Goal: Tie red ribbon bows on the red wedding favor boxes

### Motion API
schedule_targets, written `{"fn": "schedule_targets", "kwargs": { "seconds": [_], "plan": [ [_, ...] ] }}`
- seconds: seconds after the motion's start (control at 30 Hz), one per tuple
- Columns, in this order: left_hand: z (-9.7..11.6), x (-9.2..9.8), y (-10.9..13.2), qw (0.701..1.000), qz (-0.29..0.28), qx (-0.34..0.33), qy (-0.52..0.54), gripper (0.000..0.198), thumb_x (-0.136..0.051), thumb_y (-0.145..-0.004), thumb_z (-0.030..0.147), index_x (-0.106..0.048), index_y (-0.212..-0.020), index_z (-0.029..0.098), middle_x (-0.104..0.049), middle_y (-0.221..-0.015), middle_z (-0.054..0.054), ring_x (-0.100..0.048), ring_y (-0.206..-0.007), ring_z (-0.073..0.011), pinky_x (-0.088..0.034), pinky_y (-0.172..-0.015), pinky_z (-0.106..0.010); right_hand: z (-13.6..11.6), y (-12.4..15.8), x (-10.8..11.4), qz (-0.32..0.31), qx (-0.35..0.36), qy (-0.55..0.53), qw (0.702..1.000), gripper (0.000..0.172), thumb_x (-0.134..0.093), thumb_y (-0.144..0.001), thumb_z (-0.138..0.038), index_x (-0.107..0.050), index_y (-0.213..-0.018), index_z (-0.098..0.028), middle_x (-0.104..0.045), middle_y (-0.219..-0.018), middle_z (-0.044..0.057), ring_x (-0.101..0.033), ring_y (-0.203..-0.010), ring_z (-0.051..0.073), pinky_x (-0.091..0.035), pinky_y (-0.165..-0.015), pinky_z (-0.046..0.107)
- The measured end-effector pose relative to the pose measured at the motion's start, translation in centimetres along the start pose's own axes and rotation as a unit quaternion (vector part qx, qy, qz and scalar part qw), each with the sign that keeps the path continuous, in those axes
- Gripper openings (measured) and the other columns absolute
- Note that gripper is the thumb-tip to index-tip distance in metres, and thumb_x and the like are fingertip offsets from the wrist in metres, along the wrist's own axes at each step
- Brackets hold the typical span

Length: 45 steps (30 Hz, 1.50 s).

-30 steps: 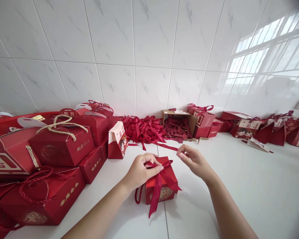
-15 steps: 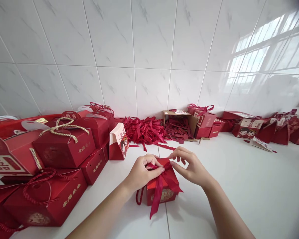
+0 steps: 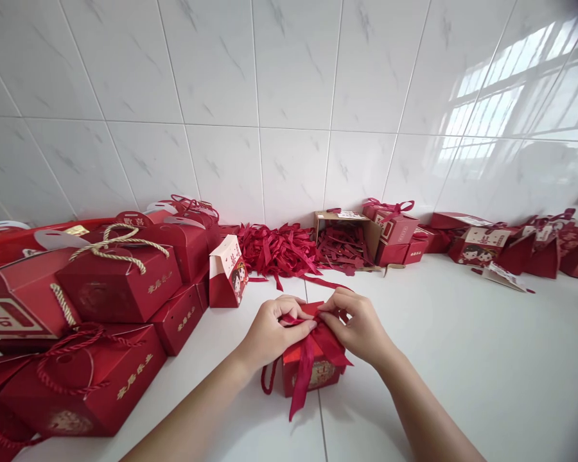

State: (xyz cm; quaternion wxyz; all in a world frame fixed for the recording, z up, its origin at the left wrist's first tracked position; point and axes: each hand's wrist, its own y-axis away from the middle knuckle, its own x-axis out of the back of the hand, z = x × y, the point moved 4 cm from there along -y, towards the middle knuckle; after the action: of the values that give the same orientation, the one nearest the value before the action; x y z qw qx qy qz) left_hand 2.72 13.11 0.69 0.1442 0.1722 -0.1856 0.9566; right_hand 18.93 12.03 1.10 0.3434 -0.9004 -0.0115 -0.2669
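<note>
A small red gift box (image 3: 296, 375) stands on the white surface in front of me, a gold pattern on its near face. Across its top lies a crimson ribbon (image 3: 304, 378), bunched in the middle, with two tails hanging over the front. My left hand (image 3: 278, 327) pinches the ribbon from the left, thumb on top. From the right, my right hand (image 3: 354, 324) has thumb and fingertips closed on the ribbon at the same bunched spot. A dark red cord loop (image 3: 268, 378) sticks out at the box's left side.
Stacked red gift boxes (image 3: 120, 282) with rope handles fill the left. Along the tiled wall lie a heap of red ribbons (image 3: 279, 250), an open carton (image 3: 372, 234) of dark red pieces, and more boxes. A small printed box (image 3: 226, 273) stands beyond my left hand.
My right hand has moved left and closed on the ribbon; its fingers were spread just right of the box before. My left hand keeps its pinch.
</note>
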Motion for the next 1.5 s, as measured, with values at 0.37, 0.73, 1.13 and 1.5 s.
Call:
{"fn": "schedule_targets", "kwargs": {
  "seconds": [0.37,0.73,1.13,1.5],
  "plan": [
    [0.1,0.2,-0.1,1.000,0.010,0.011,0.014,0.030,-0.067,-0.074,0.029,-0.046,-0.055,0.019,-0.062,-0.077,-0.004,-0.061,-0.093,-0.0233,-0.045,-0.078,-0.032,0.4,0.2,-0.3,0.046,-0.020,-0.001,0.999,0.011,-0.056,-0.078,-0.011,-0.061,-0.072,-0.019,-0.062,-0.071,0.002,-0.055,-0.062,0.014,-0.044,-0.053,0.026],
    [0.0,0.1,0.1,0.999,0.006,0.028,0.025,0.016,-0.069,-0.074,0.032,-0.067,-0.071,0.016,-0.067,-0.099,-0.009,-0.063,-0.092,-0.0226,-0.048,-0.084,-0.035,-0.6,0.4,0.6,-0.001,0.118,0.003,0.993,0.025,-0.045,-0.081,-0.004,-0.063,-0.078,-0.021,-0.058,-0.092,0.005,-0.057,-0.079,0.015,-0.047,-0.063,0.027],
    [0.5,-0.1,0.1,0.999,-0.013,0.023,0.041,0.018,-0.068,-0.076,0.032,-0.064,-0.068,0.016,-0.066,-0.091,-0.007,-0.063,-0.087,-0.0216,-0.050,-0.077,-0.033,-0.8,0.6,1.0,-0.045,0.098,0.028,0.994,0.020,-0.053,-0.080,-0.011,-0.067,-0.090,-0.023,-0.061,-0.103,0.008,-0.059,-0.092,0.021,-0.050,-0.080,0.038],
    [0.6,0.0,0.2,0.997,-0.006,0.049,0.053,0.019,-0.069,-0.073,0.033,-0.065,-0.070,0.015,-0.065,-0.101,-0.009,-0.064,-0.087,-0.0217,-0.049,-0.081,-0.034,0.0,0.4,-0.2,-0.057,0.010,-0.003,0.998,0.013,-0.052,-0.088,-0.023,-0.062,-0.078,-0.022,-0.060,-0.108,0.007,-0.055,-0.102,0.022,-0.045,-0.088,0.042]
  ]
}}
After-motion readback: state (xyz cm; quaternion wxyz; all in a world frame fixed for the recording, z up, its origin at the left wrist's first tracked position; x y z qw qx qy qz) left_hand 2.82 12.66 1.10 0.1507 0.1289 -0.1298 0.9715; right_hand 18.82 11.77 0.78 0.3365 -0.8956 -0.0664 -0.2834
